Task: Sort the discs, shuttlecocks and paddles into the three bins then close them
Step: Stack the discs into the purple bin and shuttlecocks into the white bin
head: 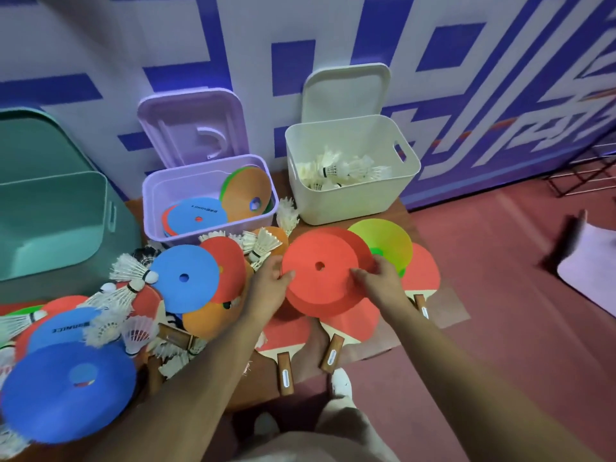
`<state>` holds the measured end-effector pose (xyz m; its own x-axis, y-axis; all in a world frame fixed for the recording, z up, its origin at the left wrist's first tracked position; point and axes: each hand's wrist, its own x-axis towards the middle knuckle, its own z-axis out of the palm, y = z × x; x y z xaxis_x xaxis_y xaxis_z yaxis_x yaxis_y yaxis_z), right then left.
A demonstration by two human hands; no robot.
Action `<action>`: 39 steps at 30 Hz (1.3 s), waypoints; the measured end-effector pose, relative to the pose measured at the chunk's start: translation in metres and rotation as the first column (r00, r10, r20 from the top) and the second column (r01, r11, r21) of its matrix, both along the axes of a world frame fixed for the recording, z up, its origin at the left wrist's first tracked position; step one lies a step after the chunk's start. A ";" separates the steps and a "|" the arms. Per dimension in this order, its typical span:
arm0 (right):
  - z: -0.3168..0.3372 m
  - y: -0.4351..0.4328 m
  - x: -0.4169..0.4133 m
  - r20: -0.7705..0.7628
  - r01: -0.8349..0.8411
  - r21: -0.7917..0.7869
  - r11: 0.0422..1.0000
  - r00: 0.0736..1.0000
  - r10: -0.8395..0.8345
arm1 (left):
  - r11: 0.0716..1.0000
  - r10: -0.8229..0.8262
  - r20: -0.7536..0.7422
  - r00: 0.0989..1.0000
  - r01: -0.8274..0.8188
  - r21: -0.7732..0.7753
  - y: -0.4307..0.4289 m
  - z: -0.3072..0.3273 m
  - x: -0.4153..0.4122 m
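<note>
Two hands lift a flat round red disc [320, 271] by its opposite rims.
The left hand [270, 286] grips the left rim with the thumb on top and the other fingers tucked out of sight. The right hand [380, 281] grips the right rim, its fingers curled over the edge. The disc lies on at least one more red disc, above the red-faced, wooden-handled paddles [358, 321] on the low brown tabletop [446, 308]. It looks thin, light and bendable, probably soft plastic or rubber, and not fragile. Held by one edge it would likely droop, and stacked discs may slide apart, so a pinch at two opposite rims suits it. The open lilac plastic bin [150, 211], which already holds discs, stands just behind and to the left.
</note>
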<state>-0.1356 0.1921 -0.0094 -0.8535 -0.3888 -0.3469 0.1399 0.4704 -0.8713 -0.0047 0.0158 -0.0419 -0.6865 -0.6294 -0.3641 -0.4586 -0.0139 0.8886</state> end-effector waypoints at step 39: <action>-0.064 -0.032 -0.076 -0.215 -0.711 0.395 0.581 0.544 0.811 | 0.905 0.419 0.240 0.876 -0.381 -0.192 0.027 -0.028 -0.025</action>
<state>-0.2119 0.1596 -0.0738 -0.3422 -0.8969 -0.2802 -0.6467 0.4412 -0.6222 -0.0296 0.0432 -0.0701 -0.2531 -0.8850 -0.3907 -0.6607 -0.1369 0.7381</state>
